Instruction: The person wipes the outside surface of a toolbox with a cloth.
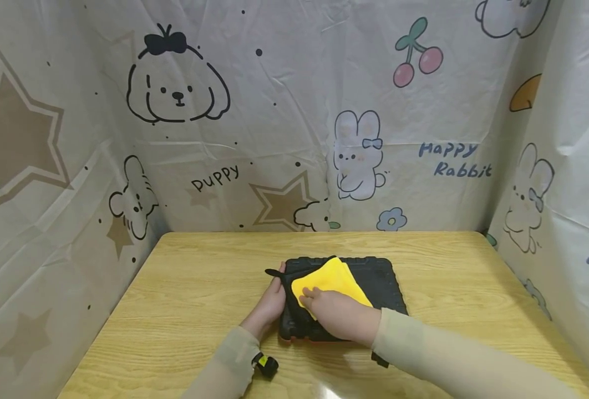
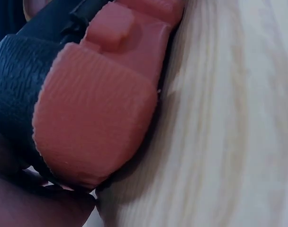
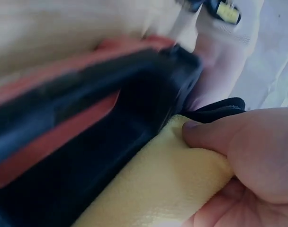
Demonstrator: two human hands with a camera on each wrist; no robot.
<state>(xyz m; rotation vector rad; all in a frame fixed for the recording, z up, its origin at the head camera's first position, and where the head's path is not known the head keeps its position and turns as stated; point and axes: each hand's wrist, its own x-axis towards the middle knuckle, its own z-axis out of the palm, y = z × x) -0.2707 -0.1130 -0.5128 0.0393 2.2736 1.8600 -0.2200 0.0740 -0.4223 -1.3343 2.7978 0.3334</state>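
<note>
A black plastic case (image 1: 374,271) with a red underside (image 2: 96,113) lies flat on the table. Its left edge is held by my left hand (image 1: 273,299), whose fingers are partly hidden behind a thin black strap (image 1: 274,272). On top of the case lies a folded yellow cloth (image 1: 331,277). My right hand (image 1: 341,315) pinches this cloth against the case's top, thumb over it and fingers underneath, as the right wrist view shows. Part of the cloth and the case's near side are hidden by the right hand and forearm.
The wooden table (image 1: 194,277) extends around the case on all sides. A patterned cloth backdrop (image 1: 284,111) encloses the table at the back, left and right. Each wrist carries a small black camera, such as the left one (image 1: 267,366).
</note>
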